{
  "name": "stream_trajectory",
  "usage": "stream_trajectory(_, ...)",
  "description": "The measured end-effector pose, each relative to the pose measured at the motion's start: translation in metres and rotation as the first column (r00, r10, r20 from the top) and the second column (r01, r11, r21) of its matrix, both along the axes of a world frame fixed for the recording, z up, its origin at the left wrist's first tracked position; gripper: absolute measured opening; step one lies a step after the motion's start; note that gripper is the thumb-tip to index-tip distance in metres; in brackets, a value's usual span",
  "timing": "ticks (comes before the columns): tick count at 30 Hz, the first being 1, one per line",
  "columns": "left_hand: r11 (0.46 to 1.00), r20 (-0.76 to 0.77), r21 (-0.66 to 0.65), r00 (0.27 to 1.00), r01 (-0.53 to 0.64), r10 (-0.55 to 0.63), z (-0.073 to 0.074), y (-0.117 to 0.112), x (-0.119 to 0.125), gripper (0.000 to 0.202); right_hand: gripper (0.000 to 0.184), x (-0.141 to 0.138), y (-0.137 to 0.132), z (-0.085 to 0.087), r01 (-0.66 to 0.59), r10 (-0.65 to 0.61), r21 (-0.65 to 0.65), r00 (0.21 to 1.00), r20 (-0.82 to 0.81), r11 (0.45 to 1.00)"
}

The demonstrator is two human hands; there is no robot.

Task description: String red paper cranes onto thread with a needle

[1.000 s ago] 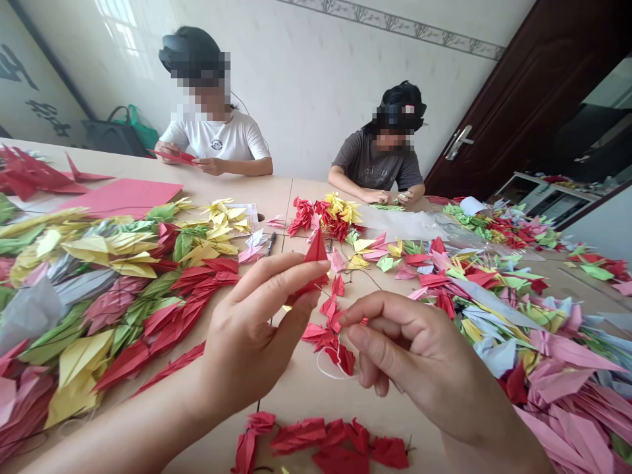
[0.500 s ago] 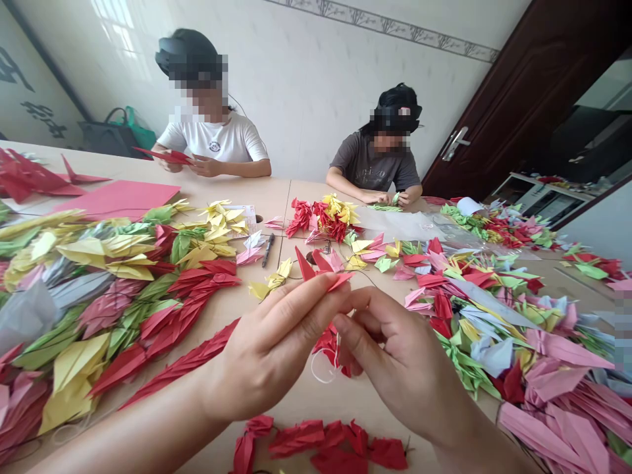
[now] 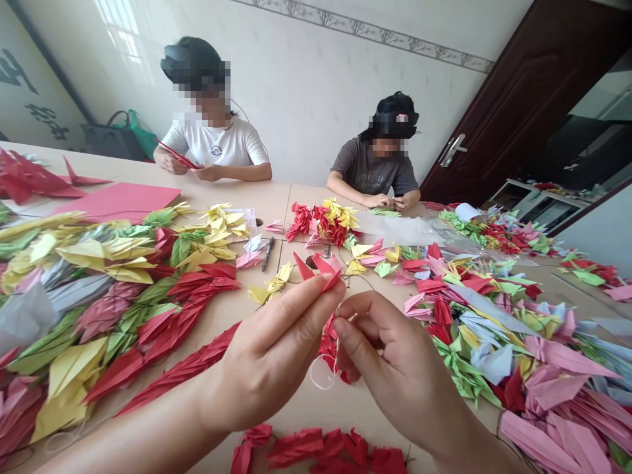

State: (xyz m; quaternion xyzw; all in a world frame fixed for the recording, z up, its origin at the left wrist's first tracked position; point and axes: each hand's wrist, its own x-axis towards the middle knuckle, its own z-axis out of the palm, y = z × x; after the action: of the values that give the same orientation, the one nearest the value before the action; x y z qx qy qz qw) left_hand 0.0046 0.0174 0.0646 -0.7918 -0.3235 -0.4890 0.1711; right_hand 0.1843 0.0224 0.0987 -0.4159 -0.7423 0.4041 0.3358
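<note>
Left hand (image 3: 266,362) has a red paper crane (image 3: 316,273) pinched in its fingertips, with the right hand (image 3: 390,368) close beside it. Can't tell if the right's gripping the white thread (image 3: 318,382). Red cranes (image 3: 328,349) dangle just below, over the table (image 3: 306,421), with piles of cranes (image 3: 148,316) off to the left.

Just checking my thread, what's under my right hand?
At the edge of your right hand, red origami cranes and a loop of white thread show. Whatever lies directly beneath the hand is covered by it.
</note>
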Motion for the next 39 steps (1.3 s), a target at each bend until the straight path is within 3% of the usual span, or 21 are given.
stream_trajectory(5, 1.000, 0.030, -0.020, 1.000, 0.004, -0.003, 0.002, -0.001, 0.000, 0.039, 0.017, -0.003, 0.000, -0.005, 0.032, -0.032, 0.006, 0.999, 0.010, 0.999)
stream_trajectory(8, 0.993, 0.053, -0.098, 0.997, 0.063, -0.058, 0.005, -0.002, -0.001, 0.038, 0.021, -0.005, 0.000, -0.007, 0.042, -0.043, 0.012, 0.999, 0.009, 0.999)
stream_trajectory(11, 0.964, 0.208, -0.220, 0.973, 0.150, -0.104, 0.008, -0.003, -0.001, 0.042, 0.025, -0.006, 0.002, -0.008, 0.036, -0.036, 0.028, 0.999, 0.012, 0.999)
stream_trajectory(14, 0.907, 0.484, -0.330, 0.872, 0.262, -0.076, 0.011, -0.002, 0.001, 0.043, 0.026, -0.007, 0.004, -0.010, 0.041, -0.042, 0.032, 0.998, 0.038, 0.999)
stream_trajectory(18, 0.795, 0.761, -0.346, 0.645, 0.498, -0.072, 0.017, 0.000, 0.003, 0.039, 0.028, -0.008, 0.005, -0.011, 0.026, -0.028, 0.042, 0.999, 0.039, 0.999)
stream_trajectory(21, 0.672, 0.866, -0.356, 0.499, 0.650, -0.023, 0.022, 0.002, 0.002, 0.035, 0.030, -0.006, 0.005, -0.011, 0.036, -0.037, 0.024, 0.997, 0.060, 0.999)
stream_trajectory(24, 0.508, 0.898, -0.416, 0.429, 0.754, 0.099, 0.025, 0.004, -0.001, 0.042, 0.030, -0.003, 0.005, -0.010, 0.025, -0.028, 0.038, 0.998, 0.064, 0.999)
stream_trajectory(26, 0.436, 0.903, -0.425, 0.403, 0.794, 0.147, 0.026, 0.004, -0.002, 0.037, 0.028, -0.002, 0.005, -0.010, 0.013, -0.016, 0.061, 0.998, 0.058, 0.998)
stream_trajectory(30, 0.398, 0.934, -0.357, 0.314, 0.845, 0.169, 0.025, 0.006, -0.003, 0.010, 0.023, 0.000, 0.007, -0.011, -0.006, 0.000, 0.097, 0.998, 0.066, 0.995)
stream_trajectory(35, 0.397, 0.967, -0.224, 0.151, 0.890, 0.207, 0.030, 0.008, -0.001, 0.012, 0.019, 0.000, 0.006, -0.009, -0.012, 0.001, 0.135, 0.997, 0.079, 0.991)
stream_trajectory(39, 0.376, 0.965, -0.215, 0.138, 0.901, 0.221, 0.033, 0.010, 0.000, 0.013, 0.018, 0.000, 0.004, -0.007, 0.007, -0.018, 0.130, 0.996, 0.086, 0.991)
